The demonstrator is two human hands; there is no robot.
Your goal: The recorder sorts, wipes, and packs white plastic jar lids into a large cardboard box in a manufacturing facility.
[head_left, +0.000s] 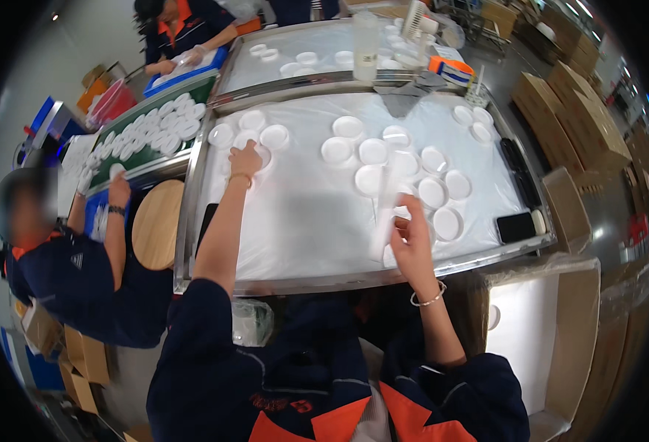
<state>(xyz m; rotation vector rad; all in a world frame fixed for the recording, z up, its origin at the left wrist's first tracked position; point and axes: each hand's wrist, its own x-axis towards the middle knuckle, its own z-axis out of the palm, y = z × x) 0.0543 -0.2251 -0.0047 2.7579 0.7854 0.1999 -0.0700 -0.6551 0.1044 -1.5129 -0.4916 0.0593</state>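
My left hand reaches to the far left of the film-covered table, its fingers bent down onto a white round lid in a small group. Other white lids lie touching that group, such as the lid just to its right. My right hand is closed on a long white object, upright and smeared by motion, so its kind is unclear. This object hangs in front of a larger cluster of shallow white lids and hides some of them.
A metal rim borders the table. A phone lies at the right corner, and an open carton stands below it. On the left, a co-worker's hand is at a green surface of white discs. A clear bottle stands behind.
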